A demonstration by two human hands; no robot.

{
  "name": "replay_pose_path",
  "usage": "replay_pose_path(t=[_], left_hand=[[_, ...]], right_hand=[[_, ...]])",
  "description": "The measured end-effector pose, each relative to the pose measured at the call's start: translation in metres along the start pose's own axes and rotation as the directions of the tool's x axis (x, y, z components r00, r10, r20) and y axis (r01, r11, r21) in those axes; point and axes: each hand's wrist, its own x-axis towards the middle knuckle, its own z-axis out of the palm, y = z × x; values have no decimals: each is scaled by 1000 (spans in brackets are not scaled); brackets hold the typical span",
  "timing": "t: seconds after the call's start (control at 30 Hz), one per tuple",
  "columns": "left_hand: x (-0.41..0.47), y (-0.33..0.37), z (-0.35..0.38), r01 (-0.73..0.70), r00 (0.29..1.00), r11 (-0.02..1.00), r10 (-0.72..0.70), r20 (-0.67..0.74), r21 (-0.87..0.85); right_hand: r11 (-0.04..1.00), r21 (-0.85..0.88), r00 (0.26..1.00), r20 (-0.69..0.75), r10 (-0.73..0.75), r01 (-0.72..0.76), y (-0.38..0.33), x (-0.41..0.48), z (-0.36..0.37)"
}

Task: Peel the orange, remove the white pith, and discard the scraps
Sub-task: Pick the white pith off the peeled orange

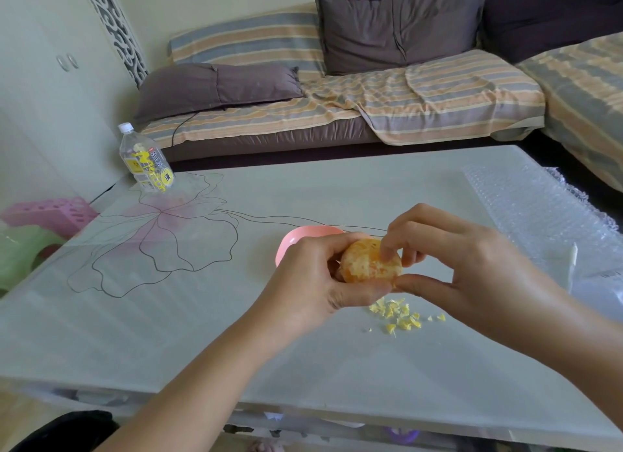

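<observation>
The pale glass tabletop (pixel 236 333) with its drawn flower lies under my work. My left hand (pixel 313 283) is curled round the peeled, pith-flecked orange (pixel 365 266) and holds it above the table. My right hand (pixel 472 266) pinches at the top of the fruit with its fingertips (pixel 387 254), thumb braced underneath. The small pink plastic bowl (pixel 293 240) sits just behind, mostly hidden by my left hand. A scatter of pale yellow pith scraps (pixel 399 315) lies below the fruit. If I dig too hard, a nail could pierce a segment and drip juice. More bits may also fall outside the pile, leaving more to gather.
</observation>
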Motion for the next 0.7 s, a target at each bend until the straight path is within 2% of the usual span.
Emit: replay_pose_path(t=[0.4, 0.6, 0.7], left_hand=[[0, 1, 2, 83, 995, 993, -78, 60, -82], [2, 2, 3, 79, 997, 994, -77, 32, -73], [2, 4, 2, 74, 997, 995, -74, 12, -71]], right_hand=[[1000, 4, 1000, 13, 7, -7, 2, -2, 0], [990, 129, 998, -34, 54, -50, 5, -3, -2], [990, 142, 1000, -20, 23, -20, 5, -2, -4]])
